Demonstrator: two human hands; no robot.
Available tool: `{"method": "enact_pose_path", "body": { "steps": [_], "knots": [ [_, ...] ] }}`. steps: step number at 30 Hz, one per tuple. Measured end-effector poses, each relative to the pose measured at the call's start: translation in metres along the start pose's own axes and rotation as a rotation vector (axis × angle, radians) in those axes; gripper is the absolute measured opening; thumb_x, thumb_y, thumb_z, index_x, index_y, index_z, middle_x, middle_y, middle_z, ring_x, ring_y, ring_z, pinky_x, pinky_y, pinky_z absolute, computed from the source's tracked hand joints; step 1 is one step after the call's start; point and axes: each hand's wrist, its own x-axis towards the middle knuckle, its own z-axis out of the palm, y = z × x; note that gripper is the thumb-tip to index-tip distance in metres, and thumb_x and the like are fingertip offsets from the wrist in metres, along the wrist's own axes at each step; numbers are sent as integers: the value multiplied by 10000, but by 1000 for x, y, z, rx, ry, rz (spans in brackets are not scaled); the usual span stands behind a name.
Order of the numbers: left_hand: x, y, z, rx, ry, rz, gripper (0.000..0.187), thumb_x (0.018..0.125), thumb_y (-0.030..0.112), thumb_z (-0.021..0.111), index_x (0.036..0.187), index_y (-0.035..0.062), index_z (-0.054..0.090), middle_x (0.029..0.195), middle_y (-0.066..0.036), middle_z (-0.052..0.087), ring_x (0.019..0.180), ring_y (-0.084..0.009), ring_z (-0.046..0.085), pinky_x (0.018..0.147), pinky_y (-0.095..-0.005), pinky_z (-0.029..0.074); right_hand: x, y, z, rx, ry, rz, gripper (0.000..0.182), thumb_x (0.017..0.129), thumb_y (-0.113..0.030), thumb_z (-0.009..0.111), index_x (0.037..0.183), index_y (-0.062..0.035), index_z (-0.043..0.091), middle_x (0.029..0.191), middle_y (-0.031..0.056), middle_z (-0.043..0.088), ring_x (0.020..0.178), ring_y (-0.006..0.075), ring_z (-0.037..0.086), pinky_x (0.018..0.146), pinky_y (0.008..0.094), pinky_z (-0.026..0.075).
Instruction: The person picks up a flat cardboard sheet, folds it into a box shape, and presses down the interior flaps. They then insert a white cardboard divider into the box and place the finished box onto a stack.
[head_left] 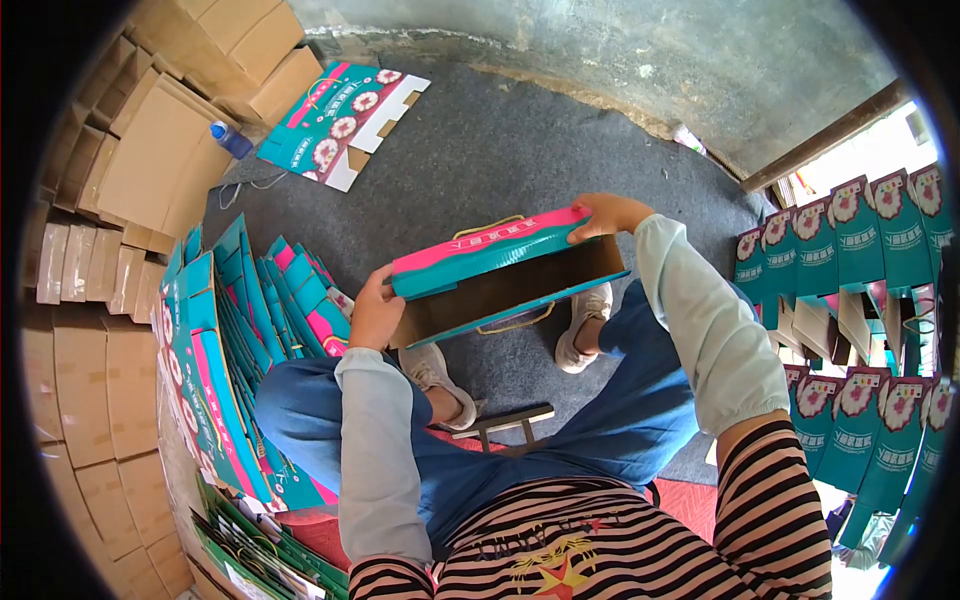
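Observation:
Between my knees I hold a teal and pink cardboard gift box, its long side opening showing the brown inside. Yellow cord handles hang on its near and far edges. My left hand grips the box's left end, thumb near the pink flap's corner. At the right end my right hand pinches the pink flap's far corner. The pink and teal flap stands raised along the far edge of the opening.
Flat folded cartons lean in a stack at my left. Brown boxes pile up behind them, near a blue bottle. A flattened carton lies on the floor ahead. Rows of finished boxes stand at the right.

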Motion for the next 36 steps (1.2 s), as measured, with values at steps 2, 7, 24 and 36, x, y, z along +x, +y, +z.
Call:
{"method": "enact_pose_path", "body": {
  "steps": [2,7,24,36],
  "knots": [
    [1,6,0,46,-56,-3,476,785,-16,521,1259,-30,481,1059,-173,645,944,-197,627,826,-287,480,1,-8,-1,-173,-20,41,760,643,-501,758,1222,-58,542,1139,171,603,1058,327,584,853,419,478],
    [5,-13,0,44,69,61,352,775,51,517,1110,-26,591,933,-154,668,864,-207,639,766,-296,485,5,-42,-8,-474,-110,136,721,622,-496,765,1187,-92,574,1152,134,605,1088,341,560,877,442,458],
    [-10,16,16,24,-117,-126,358,806,342,681,990,39,637,934,-157,557,847,-274,588,713,-361,480,22,-51,42,-858,151,-27,706,516,-448,860,1056,-68,608,1036,80,635,1016,250,584,804,331,506],
    [-4,-1,32,544,-32,292,387,731,204,751,939,66,456,915,-121,531,801,-281,567,685,-384,462,20,-44,46,-854,224,-68,685,530,-434,849,1046,-54,605,1028,74,613,999,227,564,789,317,499]
  ]
}}
